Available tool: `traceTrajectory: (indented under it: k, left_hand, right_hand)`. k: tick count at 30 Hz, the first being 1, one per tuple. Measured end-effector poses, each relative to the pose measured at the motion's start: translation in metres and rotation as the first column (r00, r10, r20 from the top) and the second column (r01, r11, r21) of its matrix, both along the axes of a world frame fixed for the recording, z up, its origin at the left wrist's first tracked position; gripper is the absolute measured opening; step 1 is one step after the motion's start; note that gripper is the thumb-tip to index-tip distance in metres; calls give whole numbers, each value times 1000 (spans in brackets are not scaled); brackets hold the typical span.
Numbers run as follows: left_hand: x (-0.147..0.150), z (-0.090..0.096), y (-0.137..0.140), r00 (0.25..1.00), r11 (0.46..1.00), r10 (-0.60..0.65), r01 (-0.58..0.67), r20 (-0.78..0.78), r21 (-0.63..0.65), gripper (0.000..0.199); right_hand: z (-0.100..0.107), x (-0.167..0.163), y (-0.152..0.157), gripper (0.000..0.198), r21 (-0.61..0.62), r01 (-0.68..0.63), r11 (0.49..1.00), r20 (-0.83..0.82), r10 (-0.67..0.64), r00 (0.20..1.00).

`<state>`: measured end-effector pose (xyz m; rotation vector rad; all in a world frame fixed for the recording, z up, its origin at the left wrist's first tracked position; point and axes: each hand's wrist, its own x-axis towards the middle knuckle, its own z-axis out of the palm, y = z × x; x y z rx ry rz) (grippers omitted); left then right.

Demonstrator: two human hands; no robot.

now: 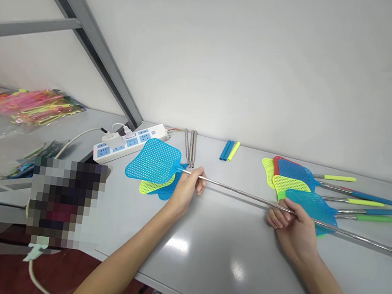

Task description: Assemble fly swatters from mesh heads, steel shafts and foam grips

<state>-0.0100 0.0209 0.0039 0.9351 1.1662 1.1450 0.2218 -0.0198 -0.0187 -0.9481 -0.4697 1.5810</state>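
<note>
A blue fly swatter [158, 160] with a long, drawn-out metal rod is held level across the table. My left hand [188, 184] is closed around the rod just beside the blue head. Farther along, my right hand [292, 222] grips the same rod, which runs on past the right edge of view. Beneath the held head lie a yellow swatter head [148, 187] and another blue swatter head [172, 188]. Several assembled fly swatters [312, 208] with coloured grips are stacked behind my right hand.
Several metal rods [192, 147] and three grip sleeves [229, 150], two blue and one yellow, lie near the wall. A white power strip [131, 142] with plugs sits at the left. Bagged colourful sticks [35, 105] rest beyond the grey metal frame [99, 62].
</note>
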Motion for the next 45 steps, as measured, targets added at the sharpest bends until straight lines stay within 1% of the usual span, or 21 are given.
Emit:
traceTrajectory:
  k: [3, 6, 8, 11, 15, 18, 24, 33, 38, 42, 45]
  left_hand:
    - [3, 1, -4, 983, 985, -174, 174, -55, -6, 41]
    - [8, 0, -10, 938, 941, -338, 334, -80, -54, 47]
    - [13, 0, -15, 902, 903, -428, 423, -64, -79, 49]
    - [19, 0, -24, 852, 849, -524, 521, -12, -85, 48]
    - [25, 0, -31, 807, 803, -586, 590, 71, -85, 45]
    - [26, -1, -32, 795, 790, -599, 606, 95, -96, 45]
    - [24, -1, -29, 809, 802, -580, 587, 94, -107, 45]
    - [26, -5, -30, 807, 799, -576, 589, 127, -119, 46]
    - [26, -3, -30, 831, 820, -546, 556, 101, -140, 46]
    - [25, -2, -28, 875, 862, -469, 483, 119, -152, 45]
    - [23, -2, -26, 896, 882, -419, 440, 144, -170, 43]
  right_hand:
    - [2, 0, 0, 37, 11, -37, 999, -11, 37, 999]
    - [2, -4, -1, 38, 16, -97, 995, 13, 97, 995]
    - [1, -8, -3, 38, 20, -158, 987, 56, 157, 986]
    - [0, -12, -7, 39, 48, -242, 969, 153, 233, 961]
    - [-2, -15, -12, 43, 67, -325, 943, 294, 292, 910]
    - [-4, -16, -14, 45, 58, -354, 934, 335, 315, 888]
    - [-6, -20, -16, 46, 7, -367, 930, 374, 338, 864]
    - [-5, -20, -16, 47, 20, -358, 934, 310, 335, 890]
    - [-4, -21, -14, 45, 38, -294, 955, 238, 277, 931]
    - [-2, -17, -10, 45, 39, -200, 979, 169, 191, 967]
    - [1, -15, -8, 45, 34, -151, 988, 159, 144, 977]
